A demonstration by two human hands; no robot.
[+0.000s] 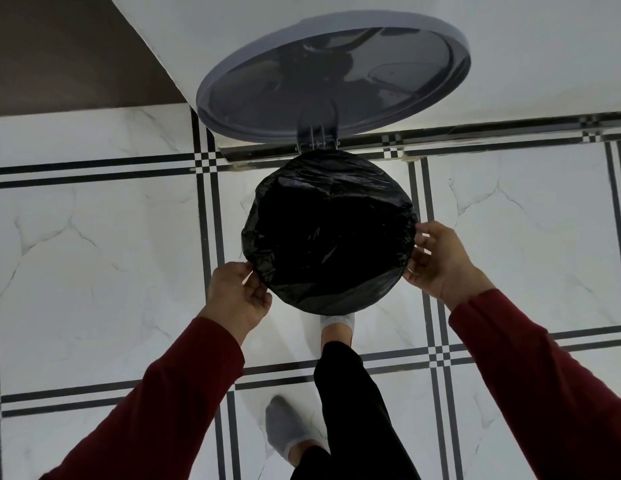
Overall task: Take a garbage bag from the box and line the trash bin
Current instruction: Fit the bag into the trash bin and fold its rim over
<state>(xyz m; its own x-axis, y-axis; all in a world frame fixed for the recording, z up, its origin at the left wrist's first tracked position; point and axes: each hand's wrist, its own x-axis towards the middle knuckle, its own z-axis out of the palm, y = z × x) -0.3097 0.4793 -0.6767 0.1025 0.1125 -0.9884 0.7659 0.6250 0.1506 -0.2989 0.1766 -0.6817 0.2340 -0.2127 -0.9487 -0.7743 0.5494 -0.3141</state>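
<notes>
A black garbage bag (pixel 330 233) is spread over the mouth of a round pedal bin, its edge folded over the whole rim so the bin's body is hidden. The bin's grey lid (pixel 333 77) stands raised behind it on a hinge (pixel 317 138). My left hand (pixel 238 296) pinches the bag's edge at the near left of the rim. My right hand (pixel 437 258) grips the bag's edge at the right of the rim. The bag box is out of view.
The bin stands on white marble-look floor tiles (pixel 94 254) with black stripe borders, close to a white wall (pixel 510 46). One socked foot (pixel 337 327) is at the bin's base, apparently on the pedal; the other foot (pixel 288 431) is behind it.
</notes>
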